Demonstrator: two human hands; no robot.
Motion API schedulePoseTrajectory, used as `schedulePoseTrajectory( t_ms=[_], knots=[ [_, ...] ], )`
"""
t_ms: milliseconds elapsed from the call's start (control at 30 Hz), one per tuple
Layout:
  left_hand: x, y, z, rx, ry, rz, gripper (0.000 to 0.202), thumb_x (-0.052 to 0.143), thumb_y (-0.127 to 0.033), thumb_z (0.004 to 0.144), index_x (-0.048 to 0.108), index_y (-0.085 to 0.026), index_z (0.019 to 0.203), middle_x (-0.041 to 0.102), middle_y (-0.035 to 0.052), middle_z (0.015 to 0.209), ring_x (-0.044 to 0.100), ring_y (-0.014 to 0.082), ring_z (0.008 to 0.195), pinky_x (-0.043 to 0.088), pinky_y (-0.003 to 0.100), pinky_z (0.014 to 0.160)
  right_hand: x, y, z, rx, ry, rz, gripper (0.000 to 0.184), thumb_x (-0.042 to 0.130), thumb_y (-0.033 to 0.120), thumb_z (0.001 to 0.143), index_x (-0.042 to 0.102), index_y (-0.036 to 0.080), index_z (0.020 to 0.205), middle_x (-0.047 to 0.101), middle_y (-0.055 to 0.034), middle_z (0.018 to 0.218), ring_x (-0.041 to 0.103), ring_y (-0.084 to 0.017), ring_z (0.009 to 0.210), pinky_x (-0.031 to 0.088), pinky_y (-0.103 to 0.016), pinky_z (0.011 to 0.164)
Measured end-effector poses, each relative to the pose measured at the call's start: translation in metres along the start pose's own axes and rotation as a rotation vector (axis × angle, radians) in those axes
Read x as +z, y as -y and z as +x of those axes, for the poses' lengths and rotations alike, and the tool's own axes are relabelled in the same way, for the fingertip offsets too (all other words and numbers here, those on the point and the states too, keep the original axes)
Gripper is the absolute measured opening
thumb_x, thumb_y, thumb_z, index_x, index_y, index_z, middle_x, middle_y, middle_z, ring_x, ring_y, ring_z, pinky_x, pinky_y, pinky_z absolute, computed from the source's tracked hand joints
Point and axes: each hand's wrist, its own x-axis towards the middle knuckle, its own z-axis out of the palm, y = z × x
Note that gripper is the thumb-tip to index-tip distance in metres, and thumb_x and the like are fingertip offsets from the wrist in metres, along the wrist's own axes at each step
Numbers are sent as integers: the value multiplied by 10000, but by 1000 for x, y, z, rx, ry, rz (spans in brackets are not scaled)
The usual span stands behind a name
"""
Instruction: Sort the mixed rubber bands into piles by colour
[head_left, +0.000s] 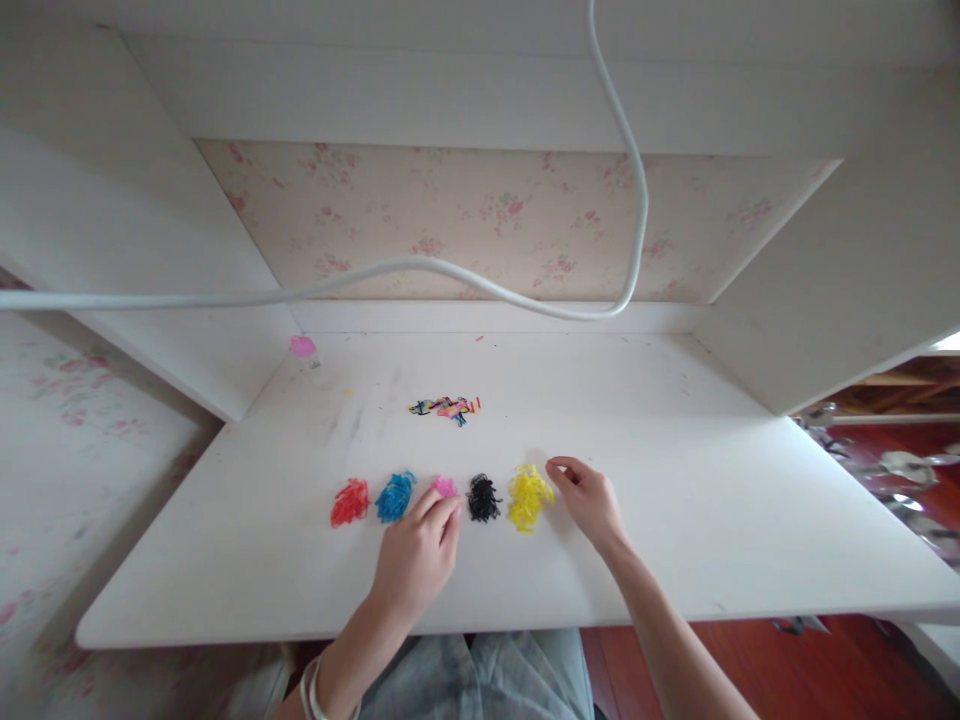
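Five small heaps of thin, band-like pieces lie in a row on the white desk top: a red heap (pixel 350 503), a blue heap (pixel 395 497), a pink heap (pixel 444 485), a black heap (pixel 484 498) and a yellow heap (pixel 529 498). My left hand (pixel 421 540) is at the pink heap and covers part of it, with fingers drawn together. Just right of the yellow heap, my right hand (pixel 589 497) has thumb and fingertips pinched together. What either pinch holds, if anything, is too small to make out.
Behind the heaps lies a mixed-colour cluster of pieces (pixel 450 408). A pink patch (pixel 302 346) is at the back left corner. A white cable (pixel 420 264) hangs across the view, and white side panels (pixel 810 260) border the white desk (pixel 675 540).
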Motion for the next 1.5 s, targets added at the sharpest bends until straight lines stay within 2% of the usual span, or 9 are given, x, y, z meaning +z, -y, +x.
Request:
schedulePoseTrajectory(
  t_ms=[100,200,300,400,633,933,1167,1500],
  knots=[
    [-4,18,-25,-58,-69,-133,228,460,-261,901,638,-220,1038,646,35,889,620,105,749,497,195,657,9,34,8,-143,102,-124,323,465,451,834,711,255,905,590,31,588,519,-108,545,344,-203,527],
    [-6,40,-50,-116,-122,-208,218,481,-248,893,627,-209,1050,642,32,866,612,96,729,490,178,630,28,68,20,-231,187,-276,306,445,414,858,707,283,946,666,11,697,580,-125,626,365,-210,571],
    [-5,58,-66,-158,-194,-203,198,494,-247,885,632,-193,1016,629,24,794,600,97,680,493,191,630,51,92,37,-259,226,-437,323,415,403,878,693,311,1013,706,-13,854,629,-165,763,400,-236,652],
    [-3,67,-72,-198,-268,-192,189,497,-256,882,639,-182,983,616,21,750,588,96,633,492,192,600,70,105,53,-250,264,-557,335,399,380,884,669,330,1077,700,-30,991,634,-199,882,422,-266,716],
    [2,64,-69,-199,-239,-165,210,481,-265,890,638,-188,1006,640,41,800,618,99,661,501,176,593,88,113,69,-250,303,-599,357,376,347,893,658,345,1113,692,-28,1030,634,-208,911,435,-282,744],
    [7,69,-73,-173,-212,-124,215,470,-256,894,630,-191,1021,645,47,811,616,99,655,510,173,593,87,113,71,-268,326,-568,330,413,353,882,665,360,1096,699,8,985,635,-185,899,437,-254,718],
    [5,66,-73,-138,-203,-41,209,468,-252,891,625,-199,1020,657,43,826,636,114,686,511,190,604,88,114,71,-264,337,-542,342,448,358,877,640,349,1160,701,-1,983,636,-177,905,438,-245,738],
    [4,66,-72,-103,-219,4,205,459,-254,896,631,-199,994,658,40,794,634,111,660,500,189,601,89,112,68,-298,296,-473,294,453,317,866,706,310,1015,709,8,918,631,-161,845,424,-234,733]
  ],
)
